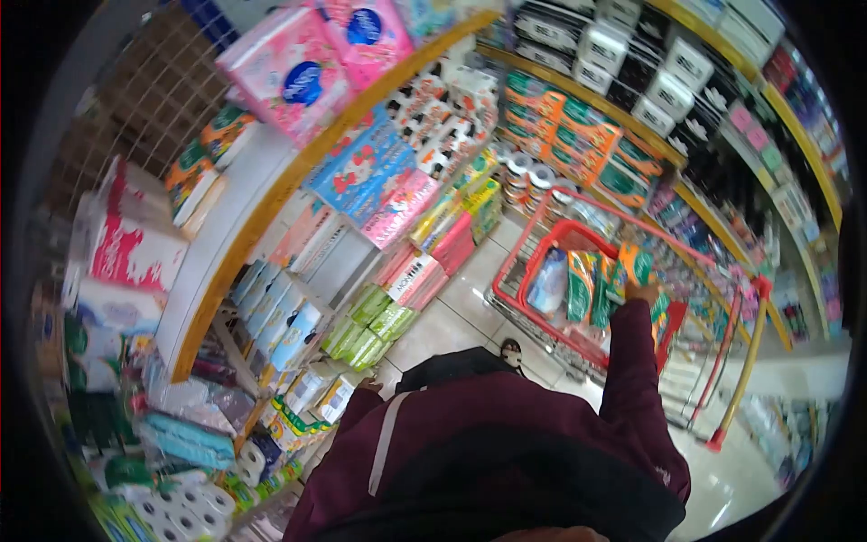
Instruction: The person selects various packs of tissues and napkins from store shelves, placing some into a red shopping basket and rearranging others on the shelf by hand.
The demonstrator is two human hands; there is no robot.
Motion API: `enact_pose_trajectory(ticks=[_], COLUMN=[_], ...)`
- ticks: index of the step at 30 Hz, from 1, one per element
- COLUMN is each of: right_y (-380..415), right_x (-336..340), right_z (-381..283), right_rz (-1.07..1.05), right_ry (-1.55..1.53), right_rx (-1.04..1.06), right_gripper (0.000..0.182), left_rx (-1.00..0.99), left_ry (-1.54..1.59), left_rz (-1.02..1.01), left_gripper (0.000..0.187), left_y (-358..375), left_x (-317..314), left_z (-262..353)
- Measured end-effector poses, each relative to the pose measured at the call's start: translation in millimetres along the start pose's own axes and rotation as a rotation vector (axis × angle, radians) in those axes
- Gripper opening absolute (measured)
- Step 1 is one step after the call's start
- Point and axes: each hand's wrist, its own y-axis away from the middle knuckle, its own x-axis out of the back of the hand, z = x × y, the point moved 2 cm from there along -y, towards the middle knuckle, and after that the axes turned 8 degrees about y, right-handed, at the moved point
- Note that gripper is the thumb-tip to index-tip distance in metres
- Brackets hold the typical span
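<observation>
My right arm, in a maroon sleeve, reaches into the red basket (531,262) inside a shopping cart. There my right hand (643,291) is closed on the edge of a green and orange plastic pack (635,262), whose exact kind is too small to read. Beside it in the basket stand a similar green, orange and white pack (581,285) and a pale blue-white pack (547,282). My left hand (370,386) hangs low by the shelf, near some yellow and white boxes (339,397); its fingers are too small and partly hidden to make out.
The metal shopping cart (722,370) stands on the tiled floor (465,312) to my right. On my left, a yellow-edged shelf (271,203) bears pink tissue packs (284,77). Green packs (370,325) are stacked low. Black and white boxes (668,90) line the far shelf.
</observation>
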Motion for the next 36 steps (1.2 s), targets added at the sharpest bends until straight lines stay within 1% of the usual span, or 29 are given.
enact_pose_trajectory(ticks=[2, 3, 4, 5, 6, 7, 8, 9, 10, 11, 12, 13, 14, 15, 16, 17, 18, 19, 20, 21, 22, 23, 24, 26, 28, 30, 32, 34, 36], right_y=[-16.8, -6.4, -36.1, -95.2, -100.1, -119.0, -63.5, -54.8, -106.9, -63.1, -80.5, -70.7, -85.7, -127.6, -125.8, -124.5, -102.8, -84.4, -83.0, -83.3, -85.0, -95.7, -84.2, -17.6, 55.0, 101.3, 146.6, 198.1, 247.9], right_x=[-30.0, 3.3, -41.0, -120.2, -125.0, -123.7, -40.5, -25.7, -83.6, -33.5, -50.6, -36.9, -48.8, -96.8, -88.7, -82.2, -52.9, -18.9, -7.5, 0.9, 6.2, 7.5, 25.2, 98.0, 158.3, 188.1, 217.3, 240.8, 268.8], right_z=[3.8, -7.3, 16.5, 45.1, 61.3, 63.1, 39.7, 46.6, 79.5, 63.9, 78.7, 73.3, 77.4, 94.2, 83.3, 83.2, 71.5, 51.9, 42.9, 36.9, 32.4, 27.8, 14.6, -43.3, -94.5, -145.0, -189.4, -232.0, -265.9], right_rz=[0.053, -0.363, -0.287, -0.021, -0.158, -0.296, -0.408, -0.552, -0.560, -0.641, -0.740, -0.857, -0.912, -0.868, -0.871, -0.993, -1.101, -1.089, -1.095, -1.066, -1.036, -1.097, -1.098, -1.075, -1.208, -1.365, -1.554, -1.539, -1.613], right_ry=[0.184, 0.067, -0.075, 0.185, 0.107, 0.038, -0.121, -0.368, -0.317, -0.492, -0.516, -0.580, -0.536, -0.499, -0.495, -0.695, -0.887, -0.836, -0.829, -0.842, -0.858, -0.864, -0.859, -0.944, -0.982, -0.997, -0.885, -0.984, -0.943], right_rx=[0.161, 0.039, 0.087, 0.237, 0.374, 0.507, 0.678, 0.651, 0.639, 0.658, 0.474, 0.408, 0.408, 0.523, 0.542, 0.298, 0.038, 0.002, 0.011, 0.072, 0.133, 0.290, 0.294, 0.757, 0.915, 1.104, 1.109, 1.307, 1.307], right_gripper=[0.087, 0.102, 0.107, 0.097, 0.074, 0.052, 0.047, 0.050, 0.053, 0.052, 0.048, 0.035, 0.031, 0.027, 0.027, 0.024, 0.022, 0.024, 0.024, 0.029, 0.035, 0.048, 0.048, 0.049, 0.066, 0.075, 0.083, 0.085, 0.085], left_rx=[0.027, 0.044, -0.074, -0.192, -0.218, -0.234, -0.269, -0.292, -0.303, -0.346, -0.391, -0.385, -0.513, -0.643, -0.717, -0.791, -0.853, -0.915, -1.039, -1.162, -1.160, -1.253, -1.346, -1.390, -1.433, -1.521, -1.474, -1.333, -1.189], left_ry=[0.077, 0.126, 0.176, 0.218, 0.187, 0.257, 0.193, 0.247, 0.337, 0.379, 0.419, 0.440, 0.574, 0.703, 0.843, 0.980, 1.090, 1.198, 1.251, 1.302, 1.306, 1.301, 1.294, 1.285, 1.268, 1.164, 1.057, 0.824, 0.322], left_rz=[0.068, 0.118, 0.110, 0.108, 0.169, 0.232, 0.253, 0.286, 0.306, 0.341, 0.373, 0.396, 0.382, 0.365, 0.328, 0.287, 0.245, 0.200, 0.171, 0.139, 0.146, 0.161, 0.174, 0.188, 0.194, 0.304, 0.447, 0.571, 0.802], left_gripper=[0.063, 0.063, 0.063, 0.062, 0.062, 0.061, 0.060, 0.060, 0.055, 0.055, 0.055, 0.055, 0.052, 0.049, 0.047, 0.045, 0.047, 0.049, 0.057, 0.066, 0.066, 0.067, 0.069, 0.069, 0.069, 0.068, 0.061, 0.056, 0.057], left_y=[12.8, 20.0, 27.6, 36.5, 35.2, 36.0, 50.9, 57.9, 69.7, 82.8, 96.9, 105.5, 113.2, 124.5, 151.4, 185.5, 211.6, 234.1, 253.6, 270.4, 283.2, 295.9, 306.8, 321.4, 332.0, 341.0, 349.0, 330.3, 289.3], left_x=[-2.4, -2.0, -0.7, 2.2, 2.7, 2.0, 14.9, 20.6, 25.0, 32.2, 40.5, 47.1, 53.9, 62.8, 78.3, 97.1, 114.5, 131.1, 147.4, 161.5, 173.3, 184.8, 195.4, 213.8, 238.3, 272.1, 310.1, 354.3, 393.4], left_z=[-12.4, -8.4, 3.1, 15.2, 23.3, 29.8, 53.8, 66.2, 82.5, 99.8, 117.3, 127.2, 137.2, 150.0, 174.5, 201.2, 219.3, 234.8, 249.1, 261.0, 269.7, 277.4, 284.8, 298.6, 313.6, 333.8, 366.5, 395.0, 417.8])
